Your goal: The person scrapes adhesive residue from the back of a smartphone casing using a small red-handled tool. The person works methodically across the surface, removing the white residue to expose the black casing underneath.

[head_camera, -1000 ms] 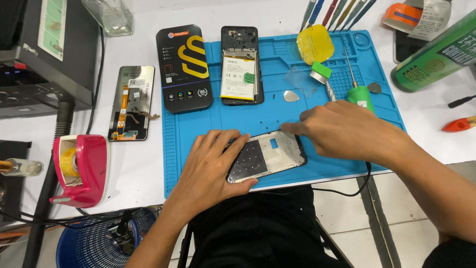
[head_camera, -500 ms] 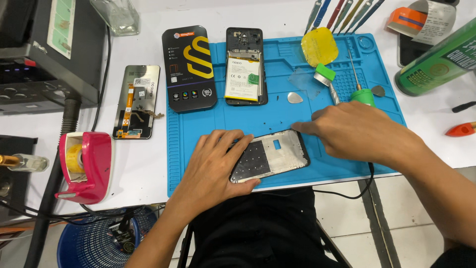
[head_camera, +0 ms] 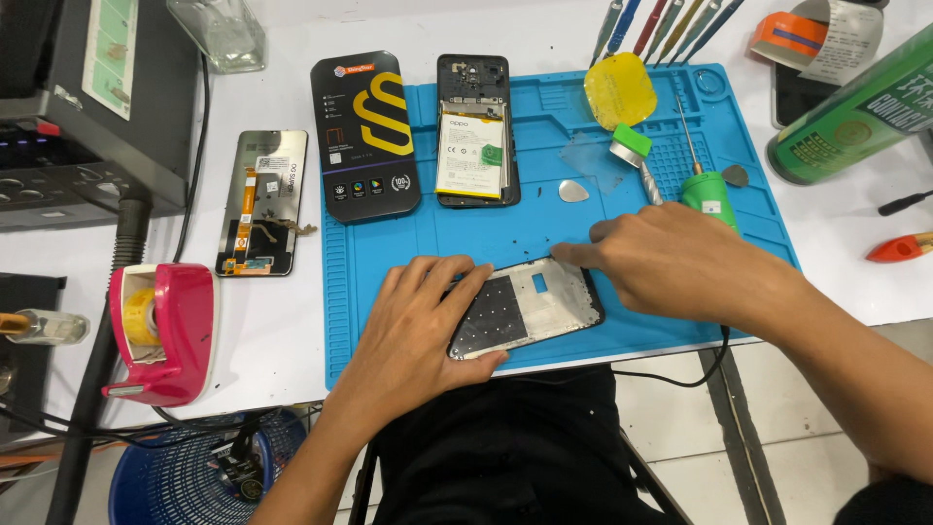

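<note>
The blue work mat (head_camera: 466, 243) served as the landmark. Near its front edge lay a phone frame (head_camera: 530, 309), tilted, its inner side facing up. The left hand (head_camera: 418, 335) lay flat over the frame's left end, fingers spread and pressing down on it rather than curled around it. The right hand (head_camera: 671, 258) rested just right of the frame, its fingertips (head_camera: 569, 255) touching the frame's upper right corner; the fingers were bent, but whether they pinched anything could not be told.

Toward the mat's back edge lay an opened phone (head_camera: 473, 131) showing its battery, and beside it, across the mat's left border, a black and yellow box (head_camera: 364, 136). A metal pick (head_camera: 573, 191) lay mid-mat, behind the right hand. A green-handled screwdriver (head_camera: 708, 185) sat at the mat's right side, with a yellow pad (head_camera: 620, 89) at the back. Left of the mat, on the white table (head_camera: 282, 321), lay 1 display panel (head_camera: 260, 202) and a pink tape dispenser (head_camera: 160, 331).
</note>
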